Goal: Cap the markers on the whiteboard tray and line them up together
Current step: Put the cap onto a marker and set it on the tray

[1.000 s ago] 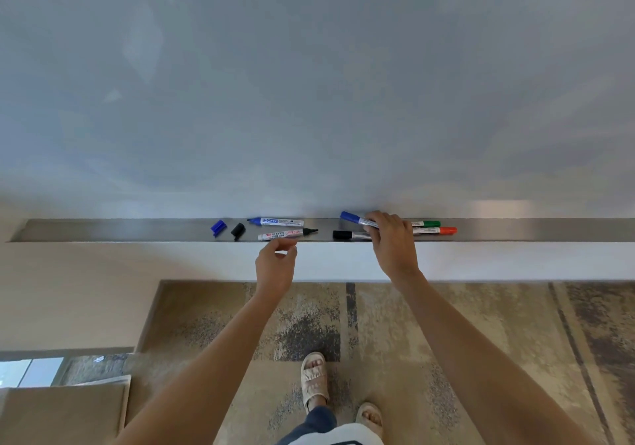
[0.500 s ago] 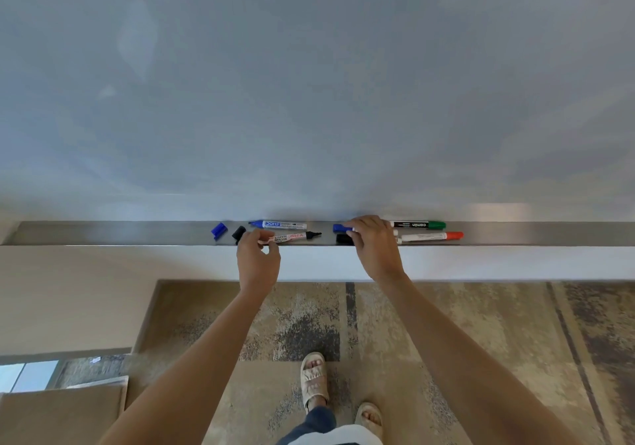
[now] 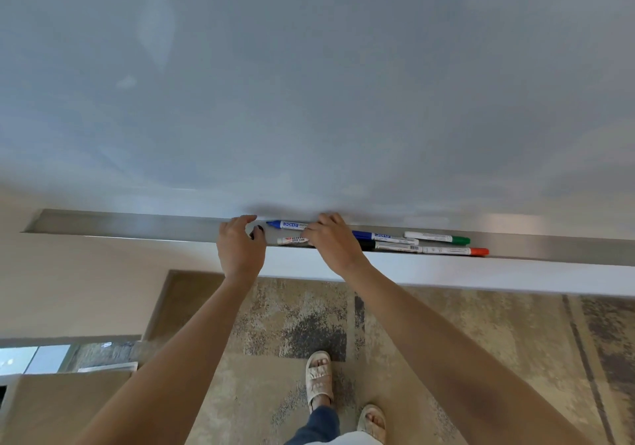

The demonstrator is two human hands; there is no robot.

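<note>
A long metal whiteboard tray (image 3: pixel 137 226) runs under the board. My left hand (image 3: pixel 240 247) curls over the loose caps and pinches the black cap (image 3: pixel 257 232); the blue cap is hidden beneath it. Right of it lie an uncapped blue marker (image 3: pixel 288 225) at the back and an uncapped black marker (image 3: pixel 292 240) in front. My right hand (image 3: pixel 331 240) covers their right ends, fingers closed on the black one. Further right lie the capped blue marker (image 3: pixel 385 237), black marker (image 3: pixel 395 247), green marker (image 3: pixel 438 238) and red marker (image 3: pixel 453 251).
The whiteboard (image 3: pixel 309 83) fills the upper view. Below the tray runs a white ledge (image 3: pixel 446 272), then patterned carpet (image 3: pixel 429 324) and my sandalled feet (image 3: pixel 319 379). A brown box (image 3: pixel 62 407) sits at the lower left.
My right hand let go of the capped markers and moved left onto the uncapped pair. My left hand slid left from the black marker onto the caps.
</note>
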